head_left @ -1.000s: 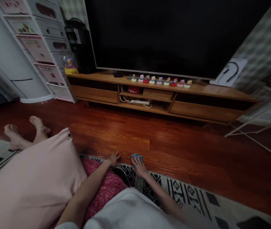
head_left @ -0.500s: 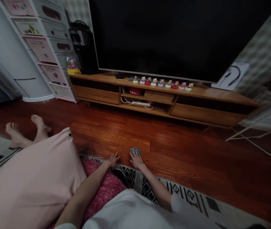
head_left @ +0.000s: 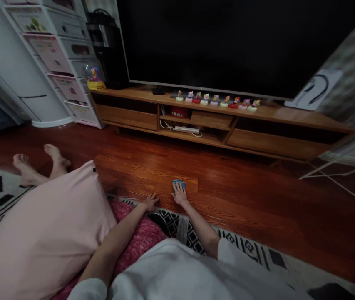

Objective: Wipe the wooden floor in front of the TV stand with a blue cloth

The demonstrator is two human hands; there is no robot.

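On the dark wooden floor (head_left: pixel 242 187), my right hand (head_left: pixel 179 194) lies flat with its fingers spread over a small blue piece (head_left: pixel 180 182), which looks like a folded cloth. Most of it is hidden under the palm and fingers. To the left, my left hand (head_left: pixel 151 201) rests palm down at the rug's edge, fingers apart and nothing in them. A patterned black-and-white rug (head_left: pixel 255 256) lies under me. Beside my left forearm is a large pink cushion (head_left: pixel 49 233).
Ahead stands a low wooden TV cabinet (head_left: pixel 130 116) carrying a large dark TV (head_left: pixel 221 46) and a row of small figurines (head_left: pixel 215 100). A drawer tower (head_left: pixel 50 54) is at left, a thin metal stand (head_left: pixel 330 174) at right. Bare feet (head_left: pixel 54 156) lie beyond the cushion.
My right hand has slid a little forward on the floor together with the blue cloth. My left hand has stayed about where it was; the camera view has tilted slightly.
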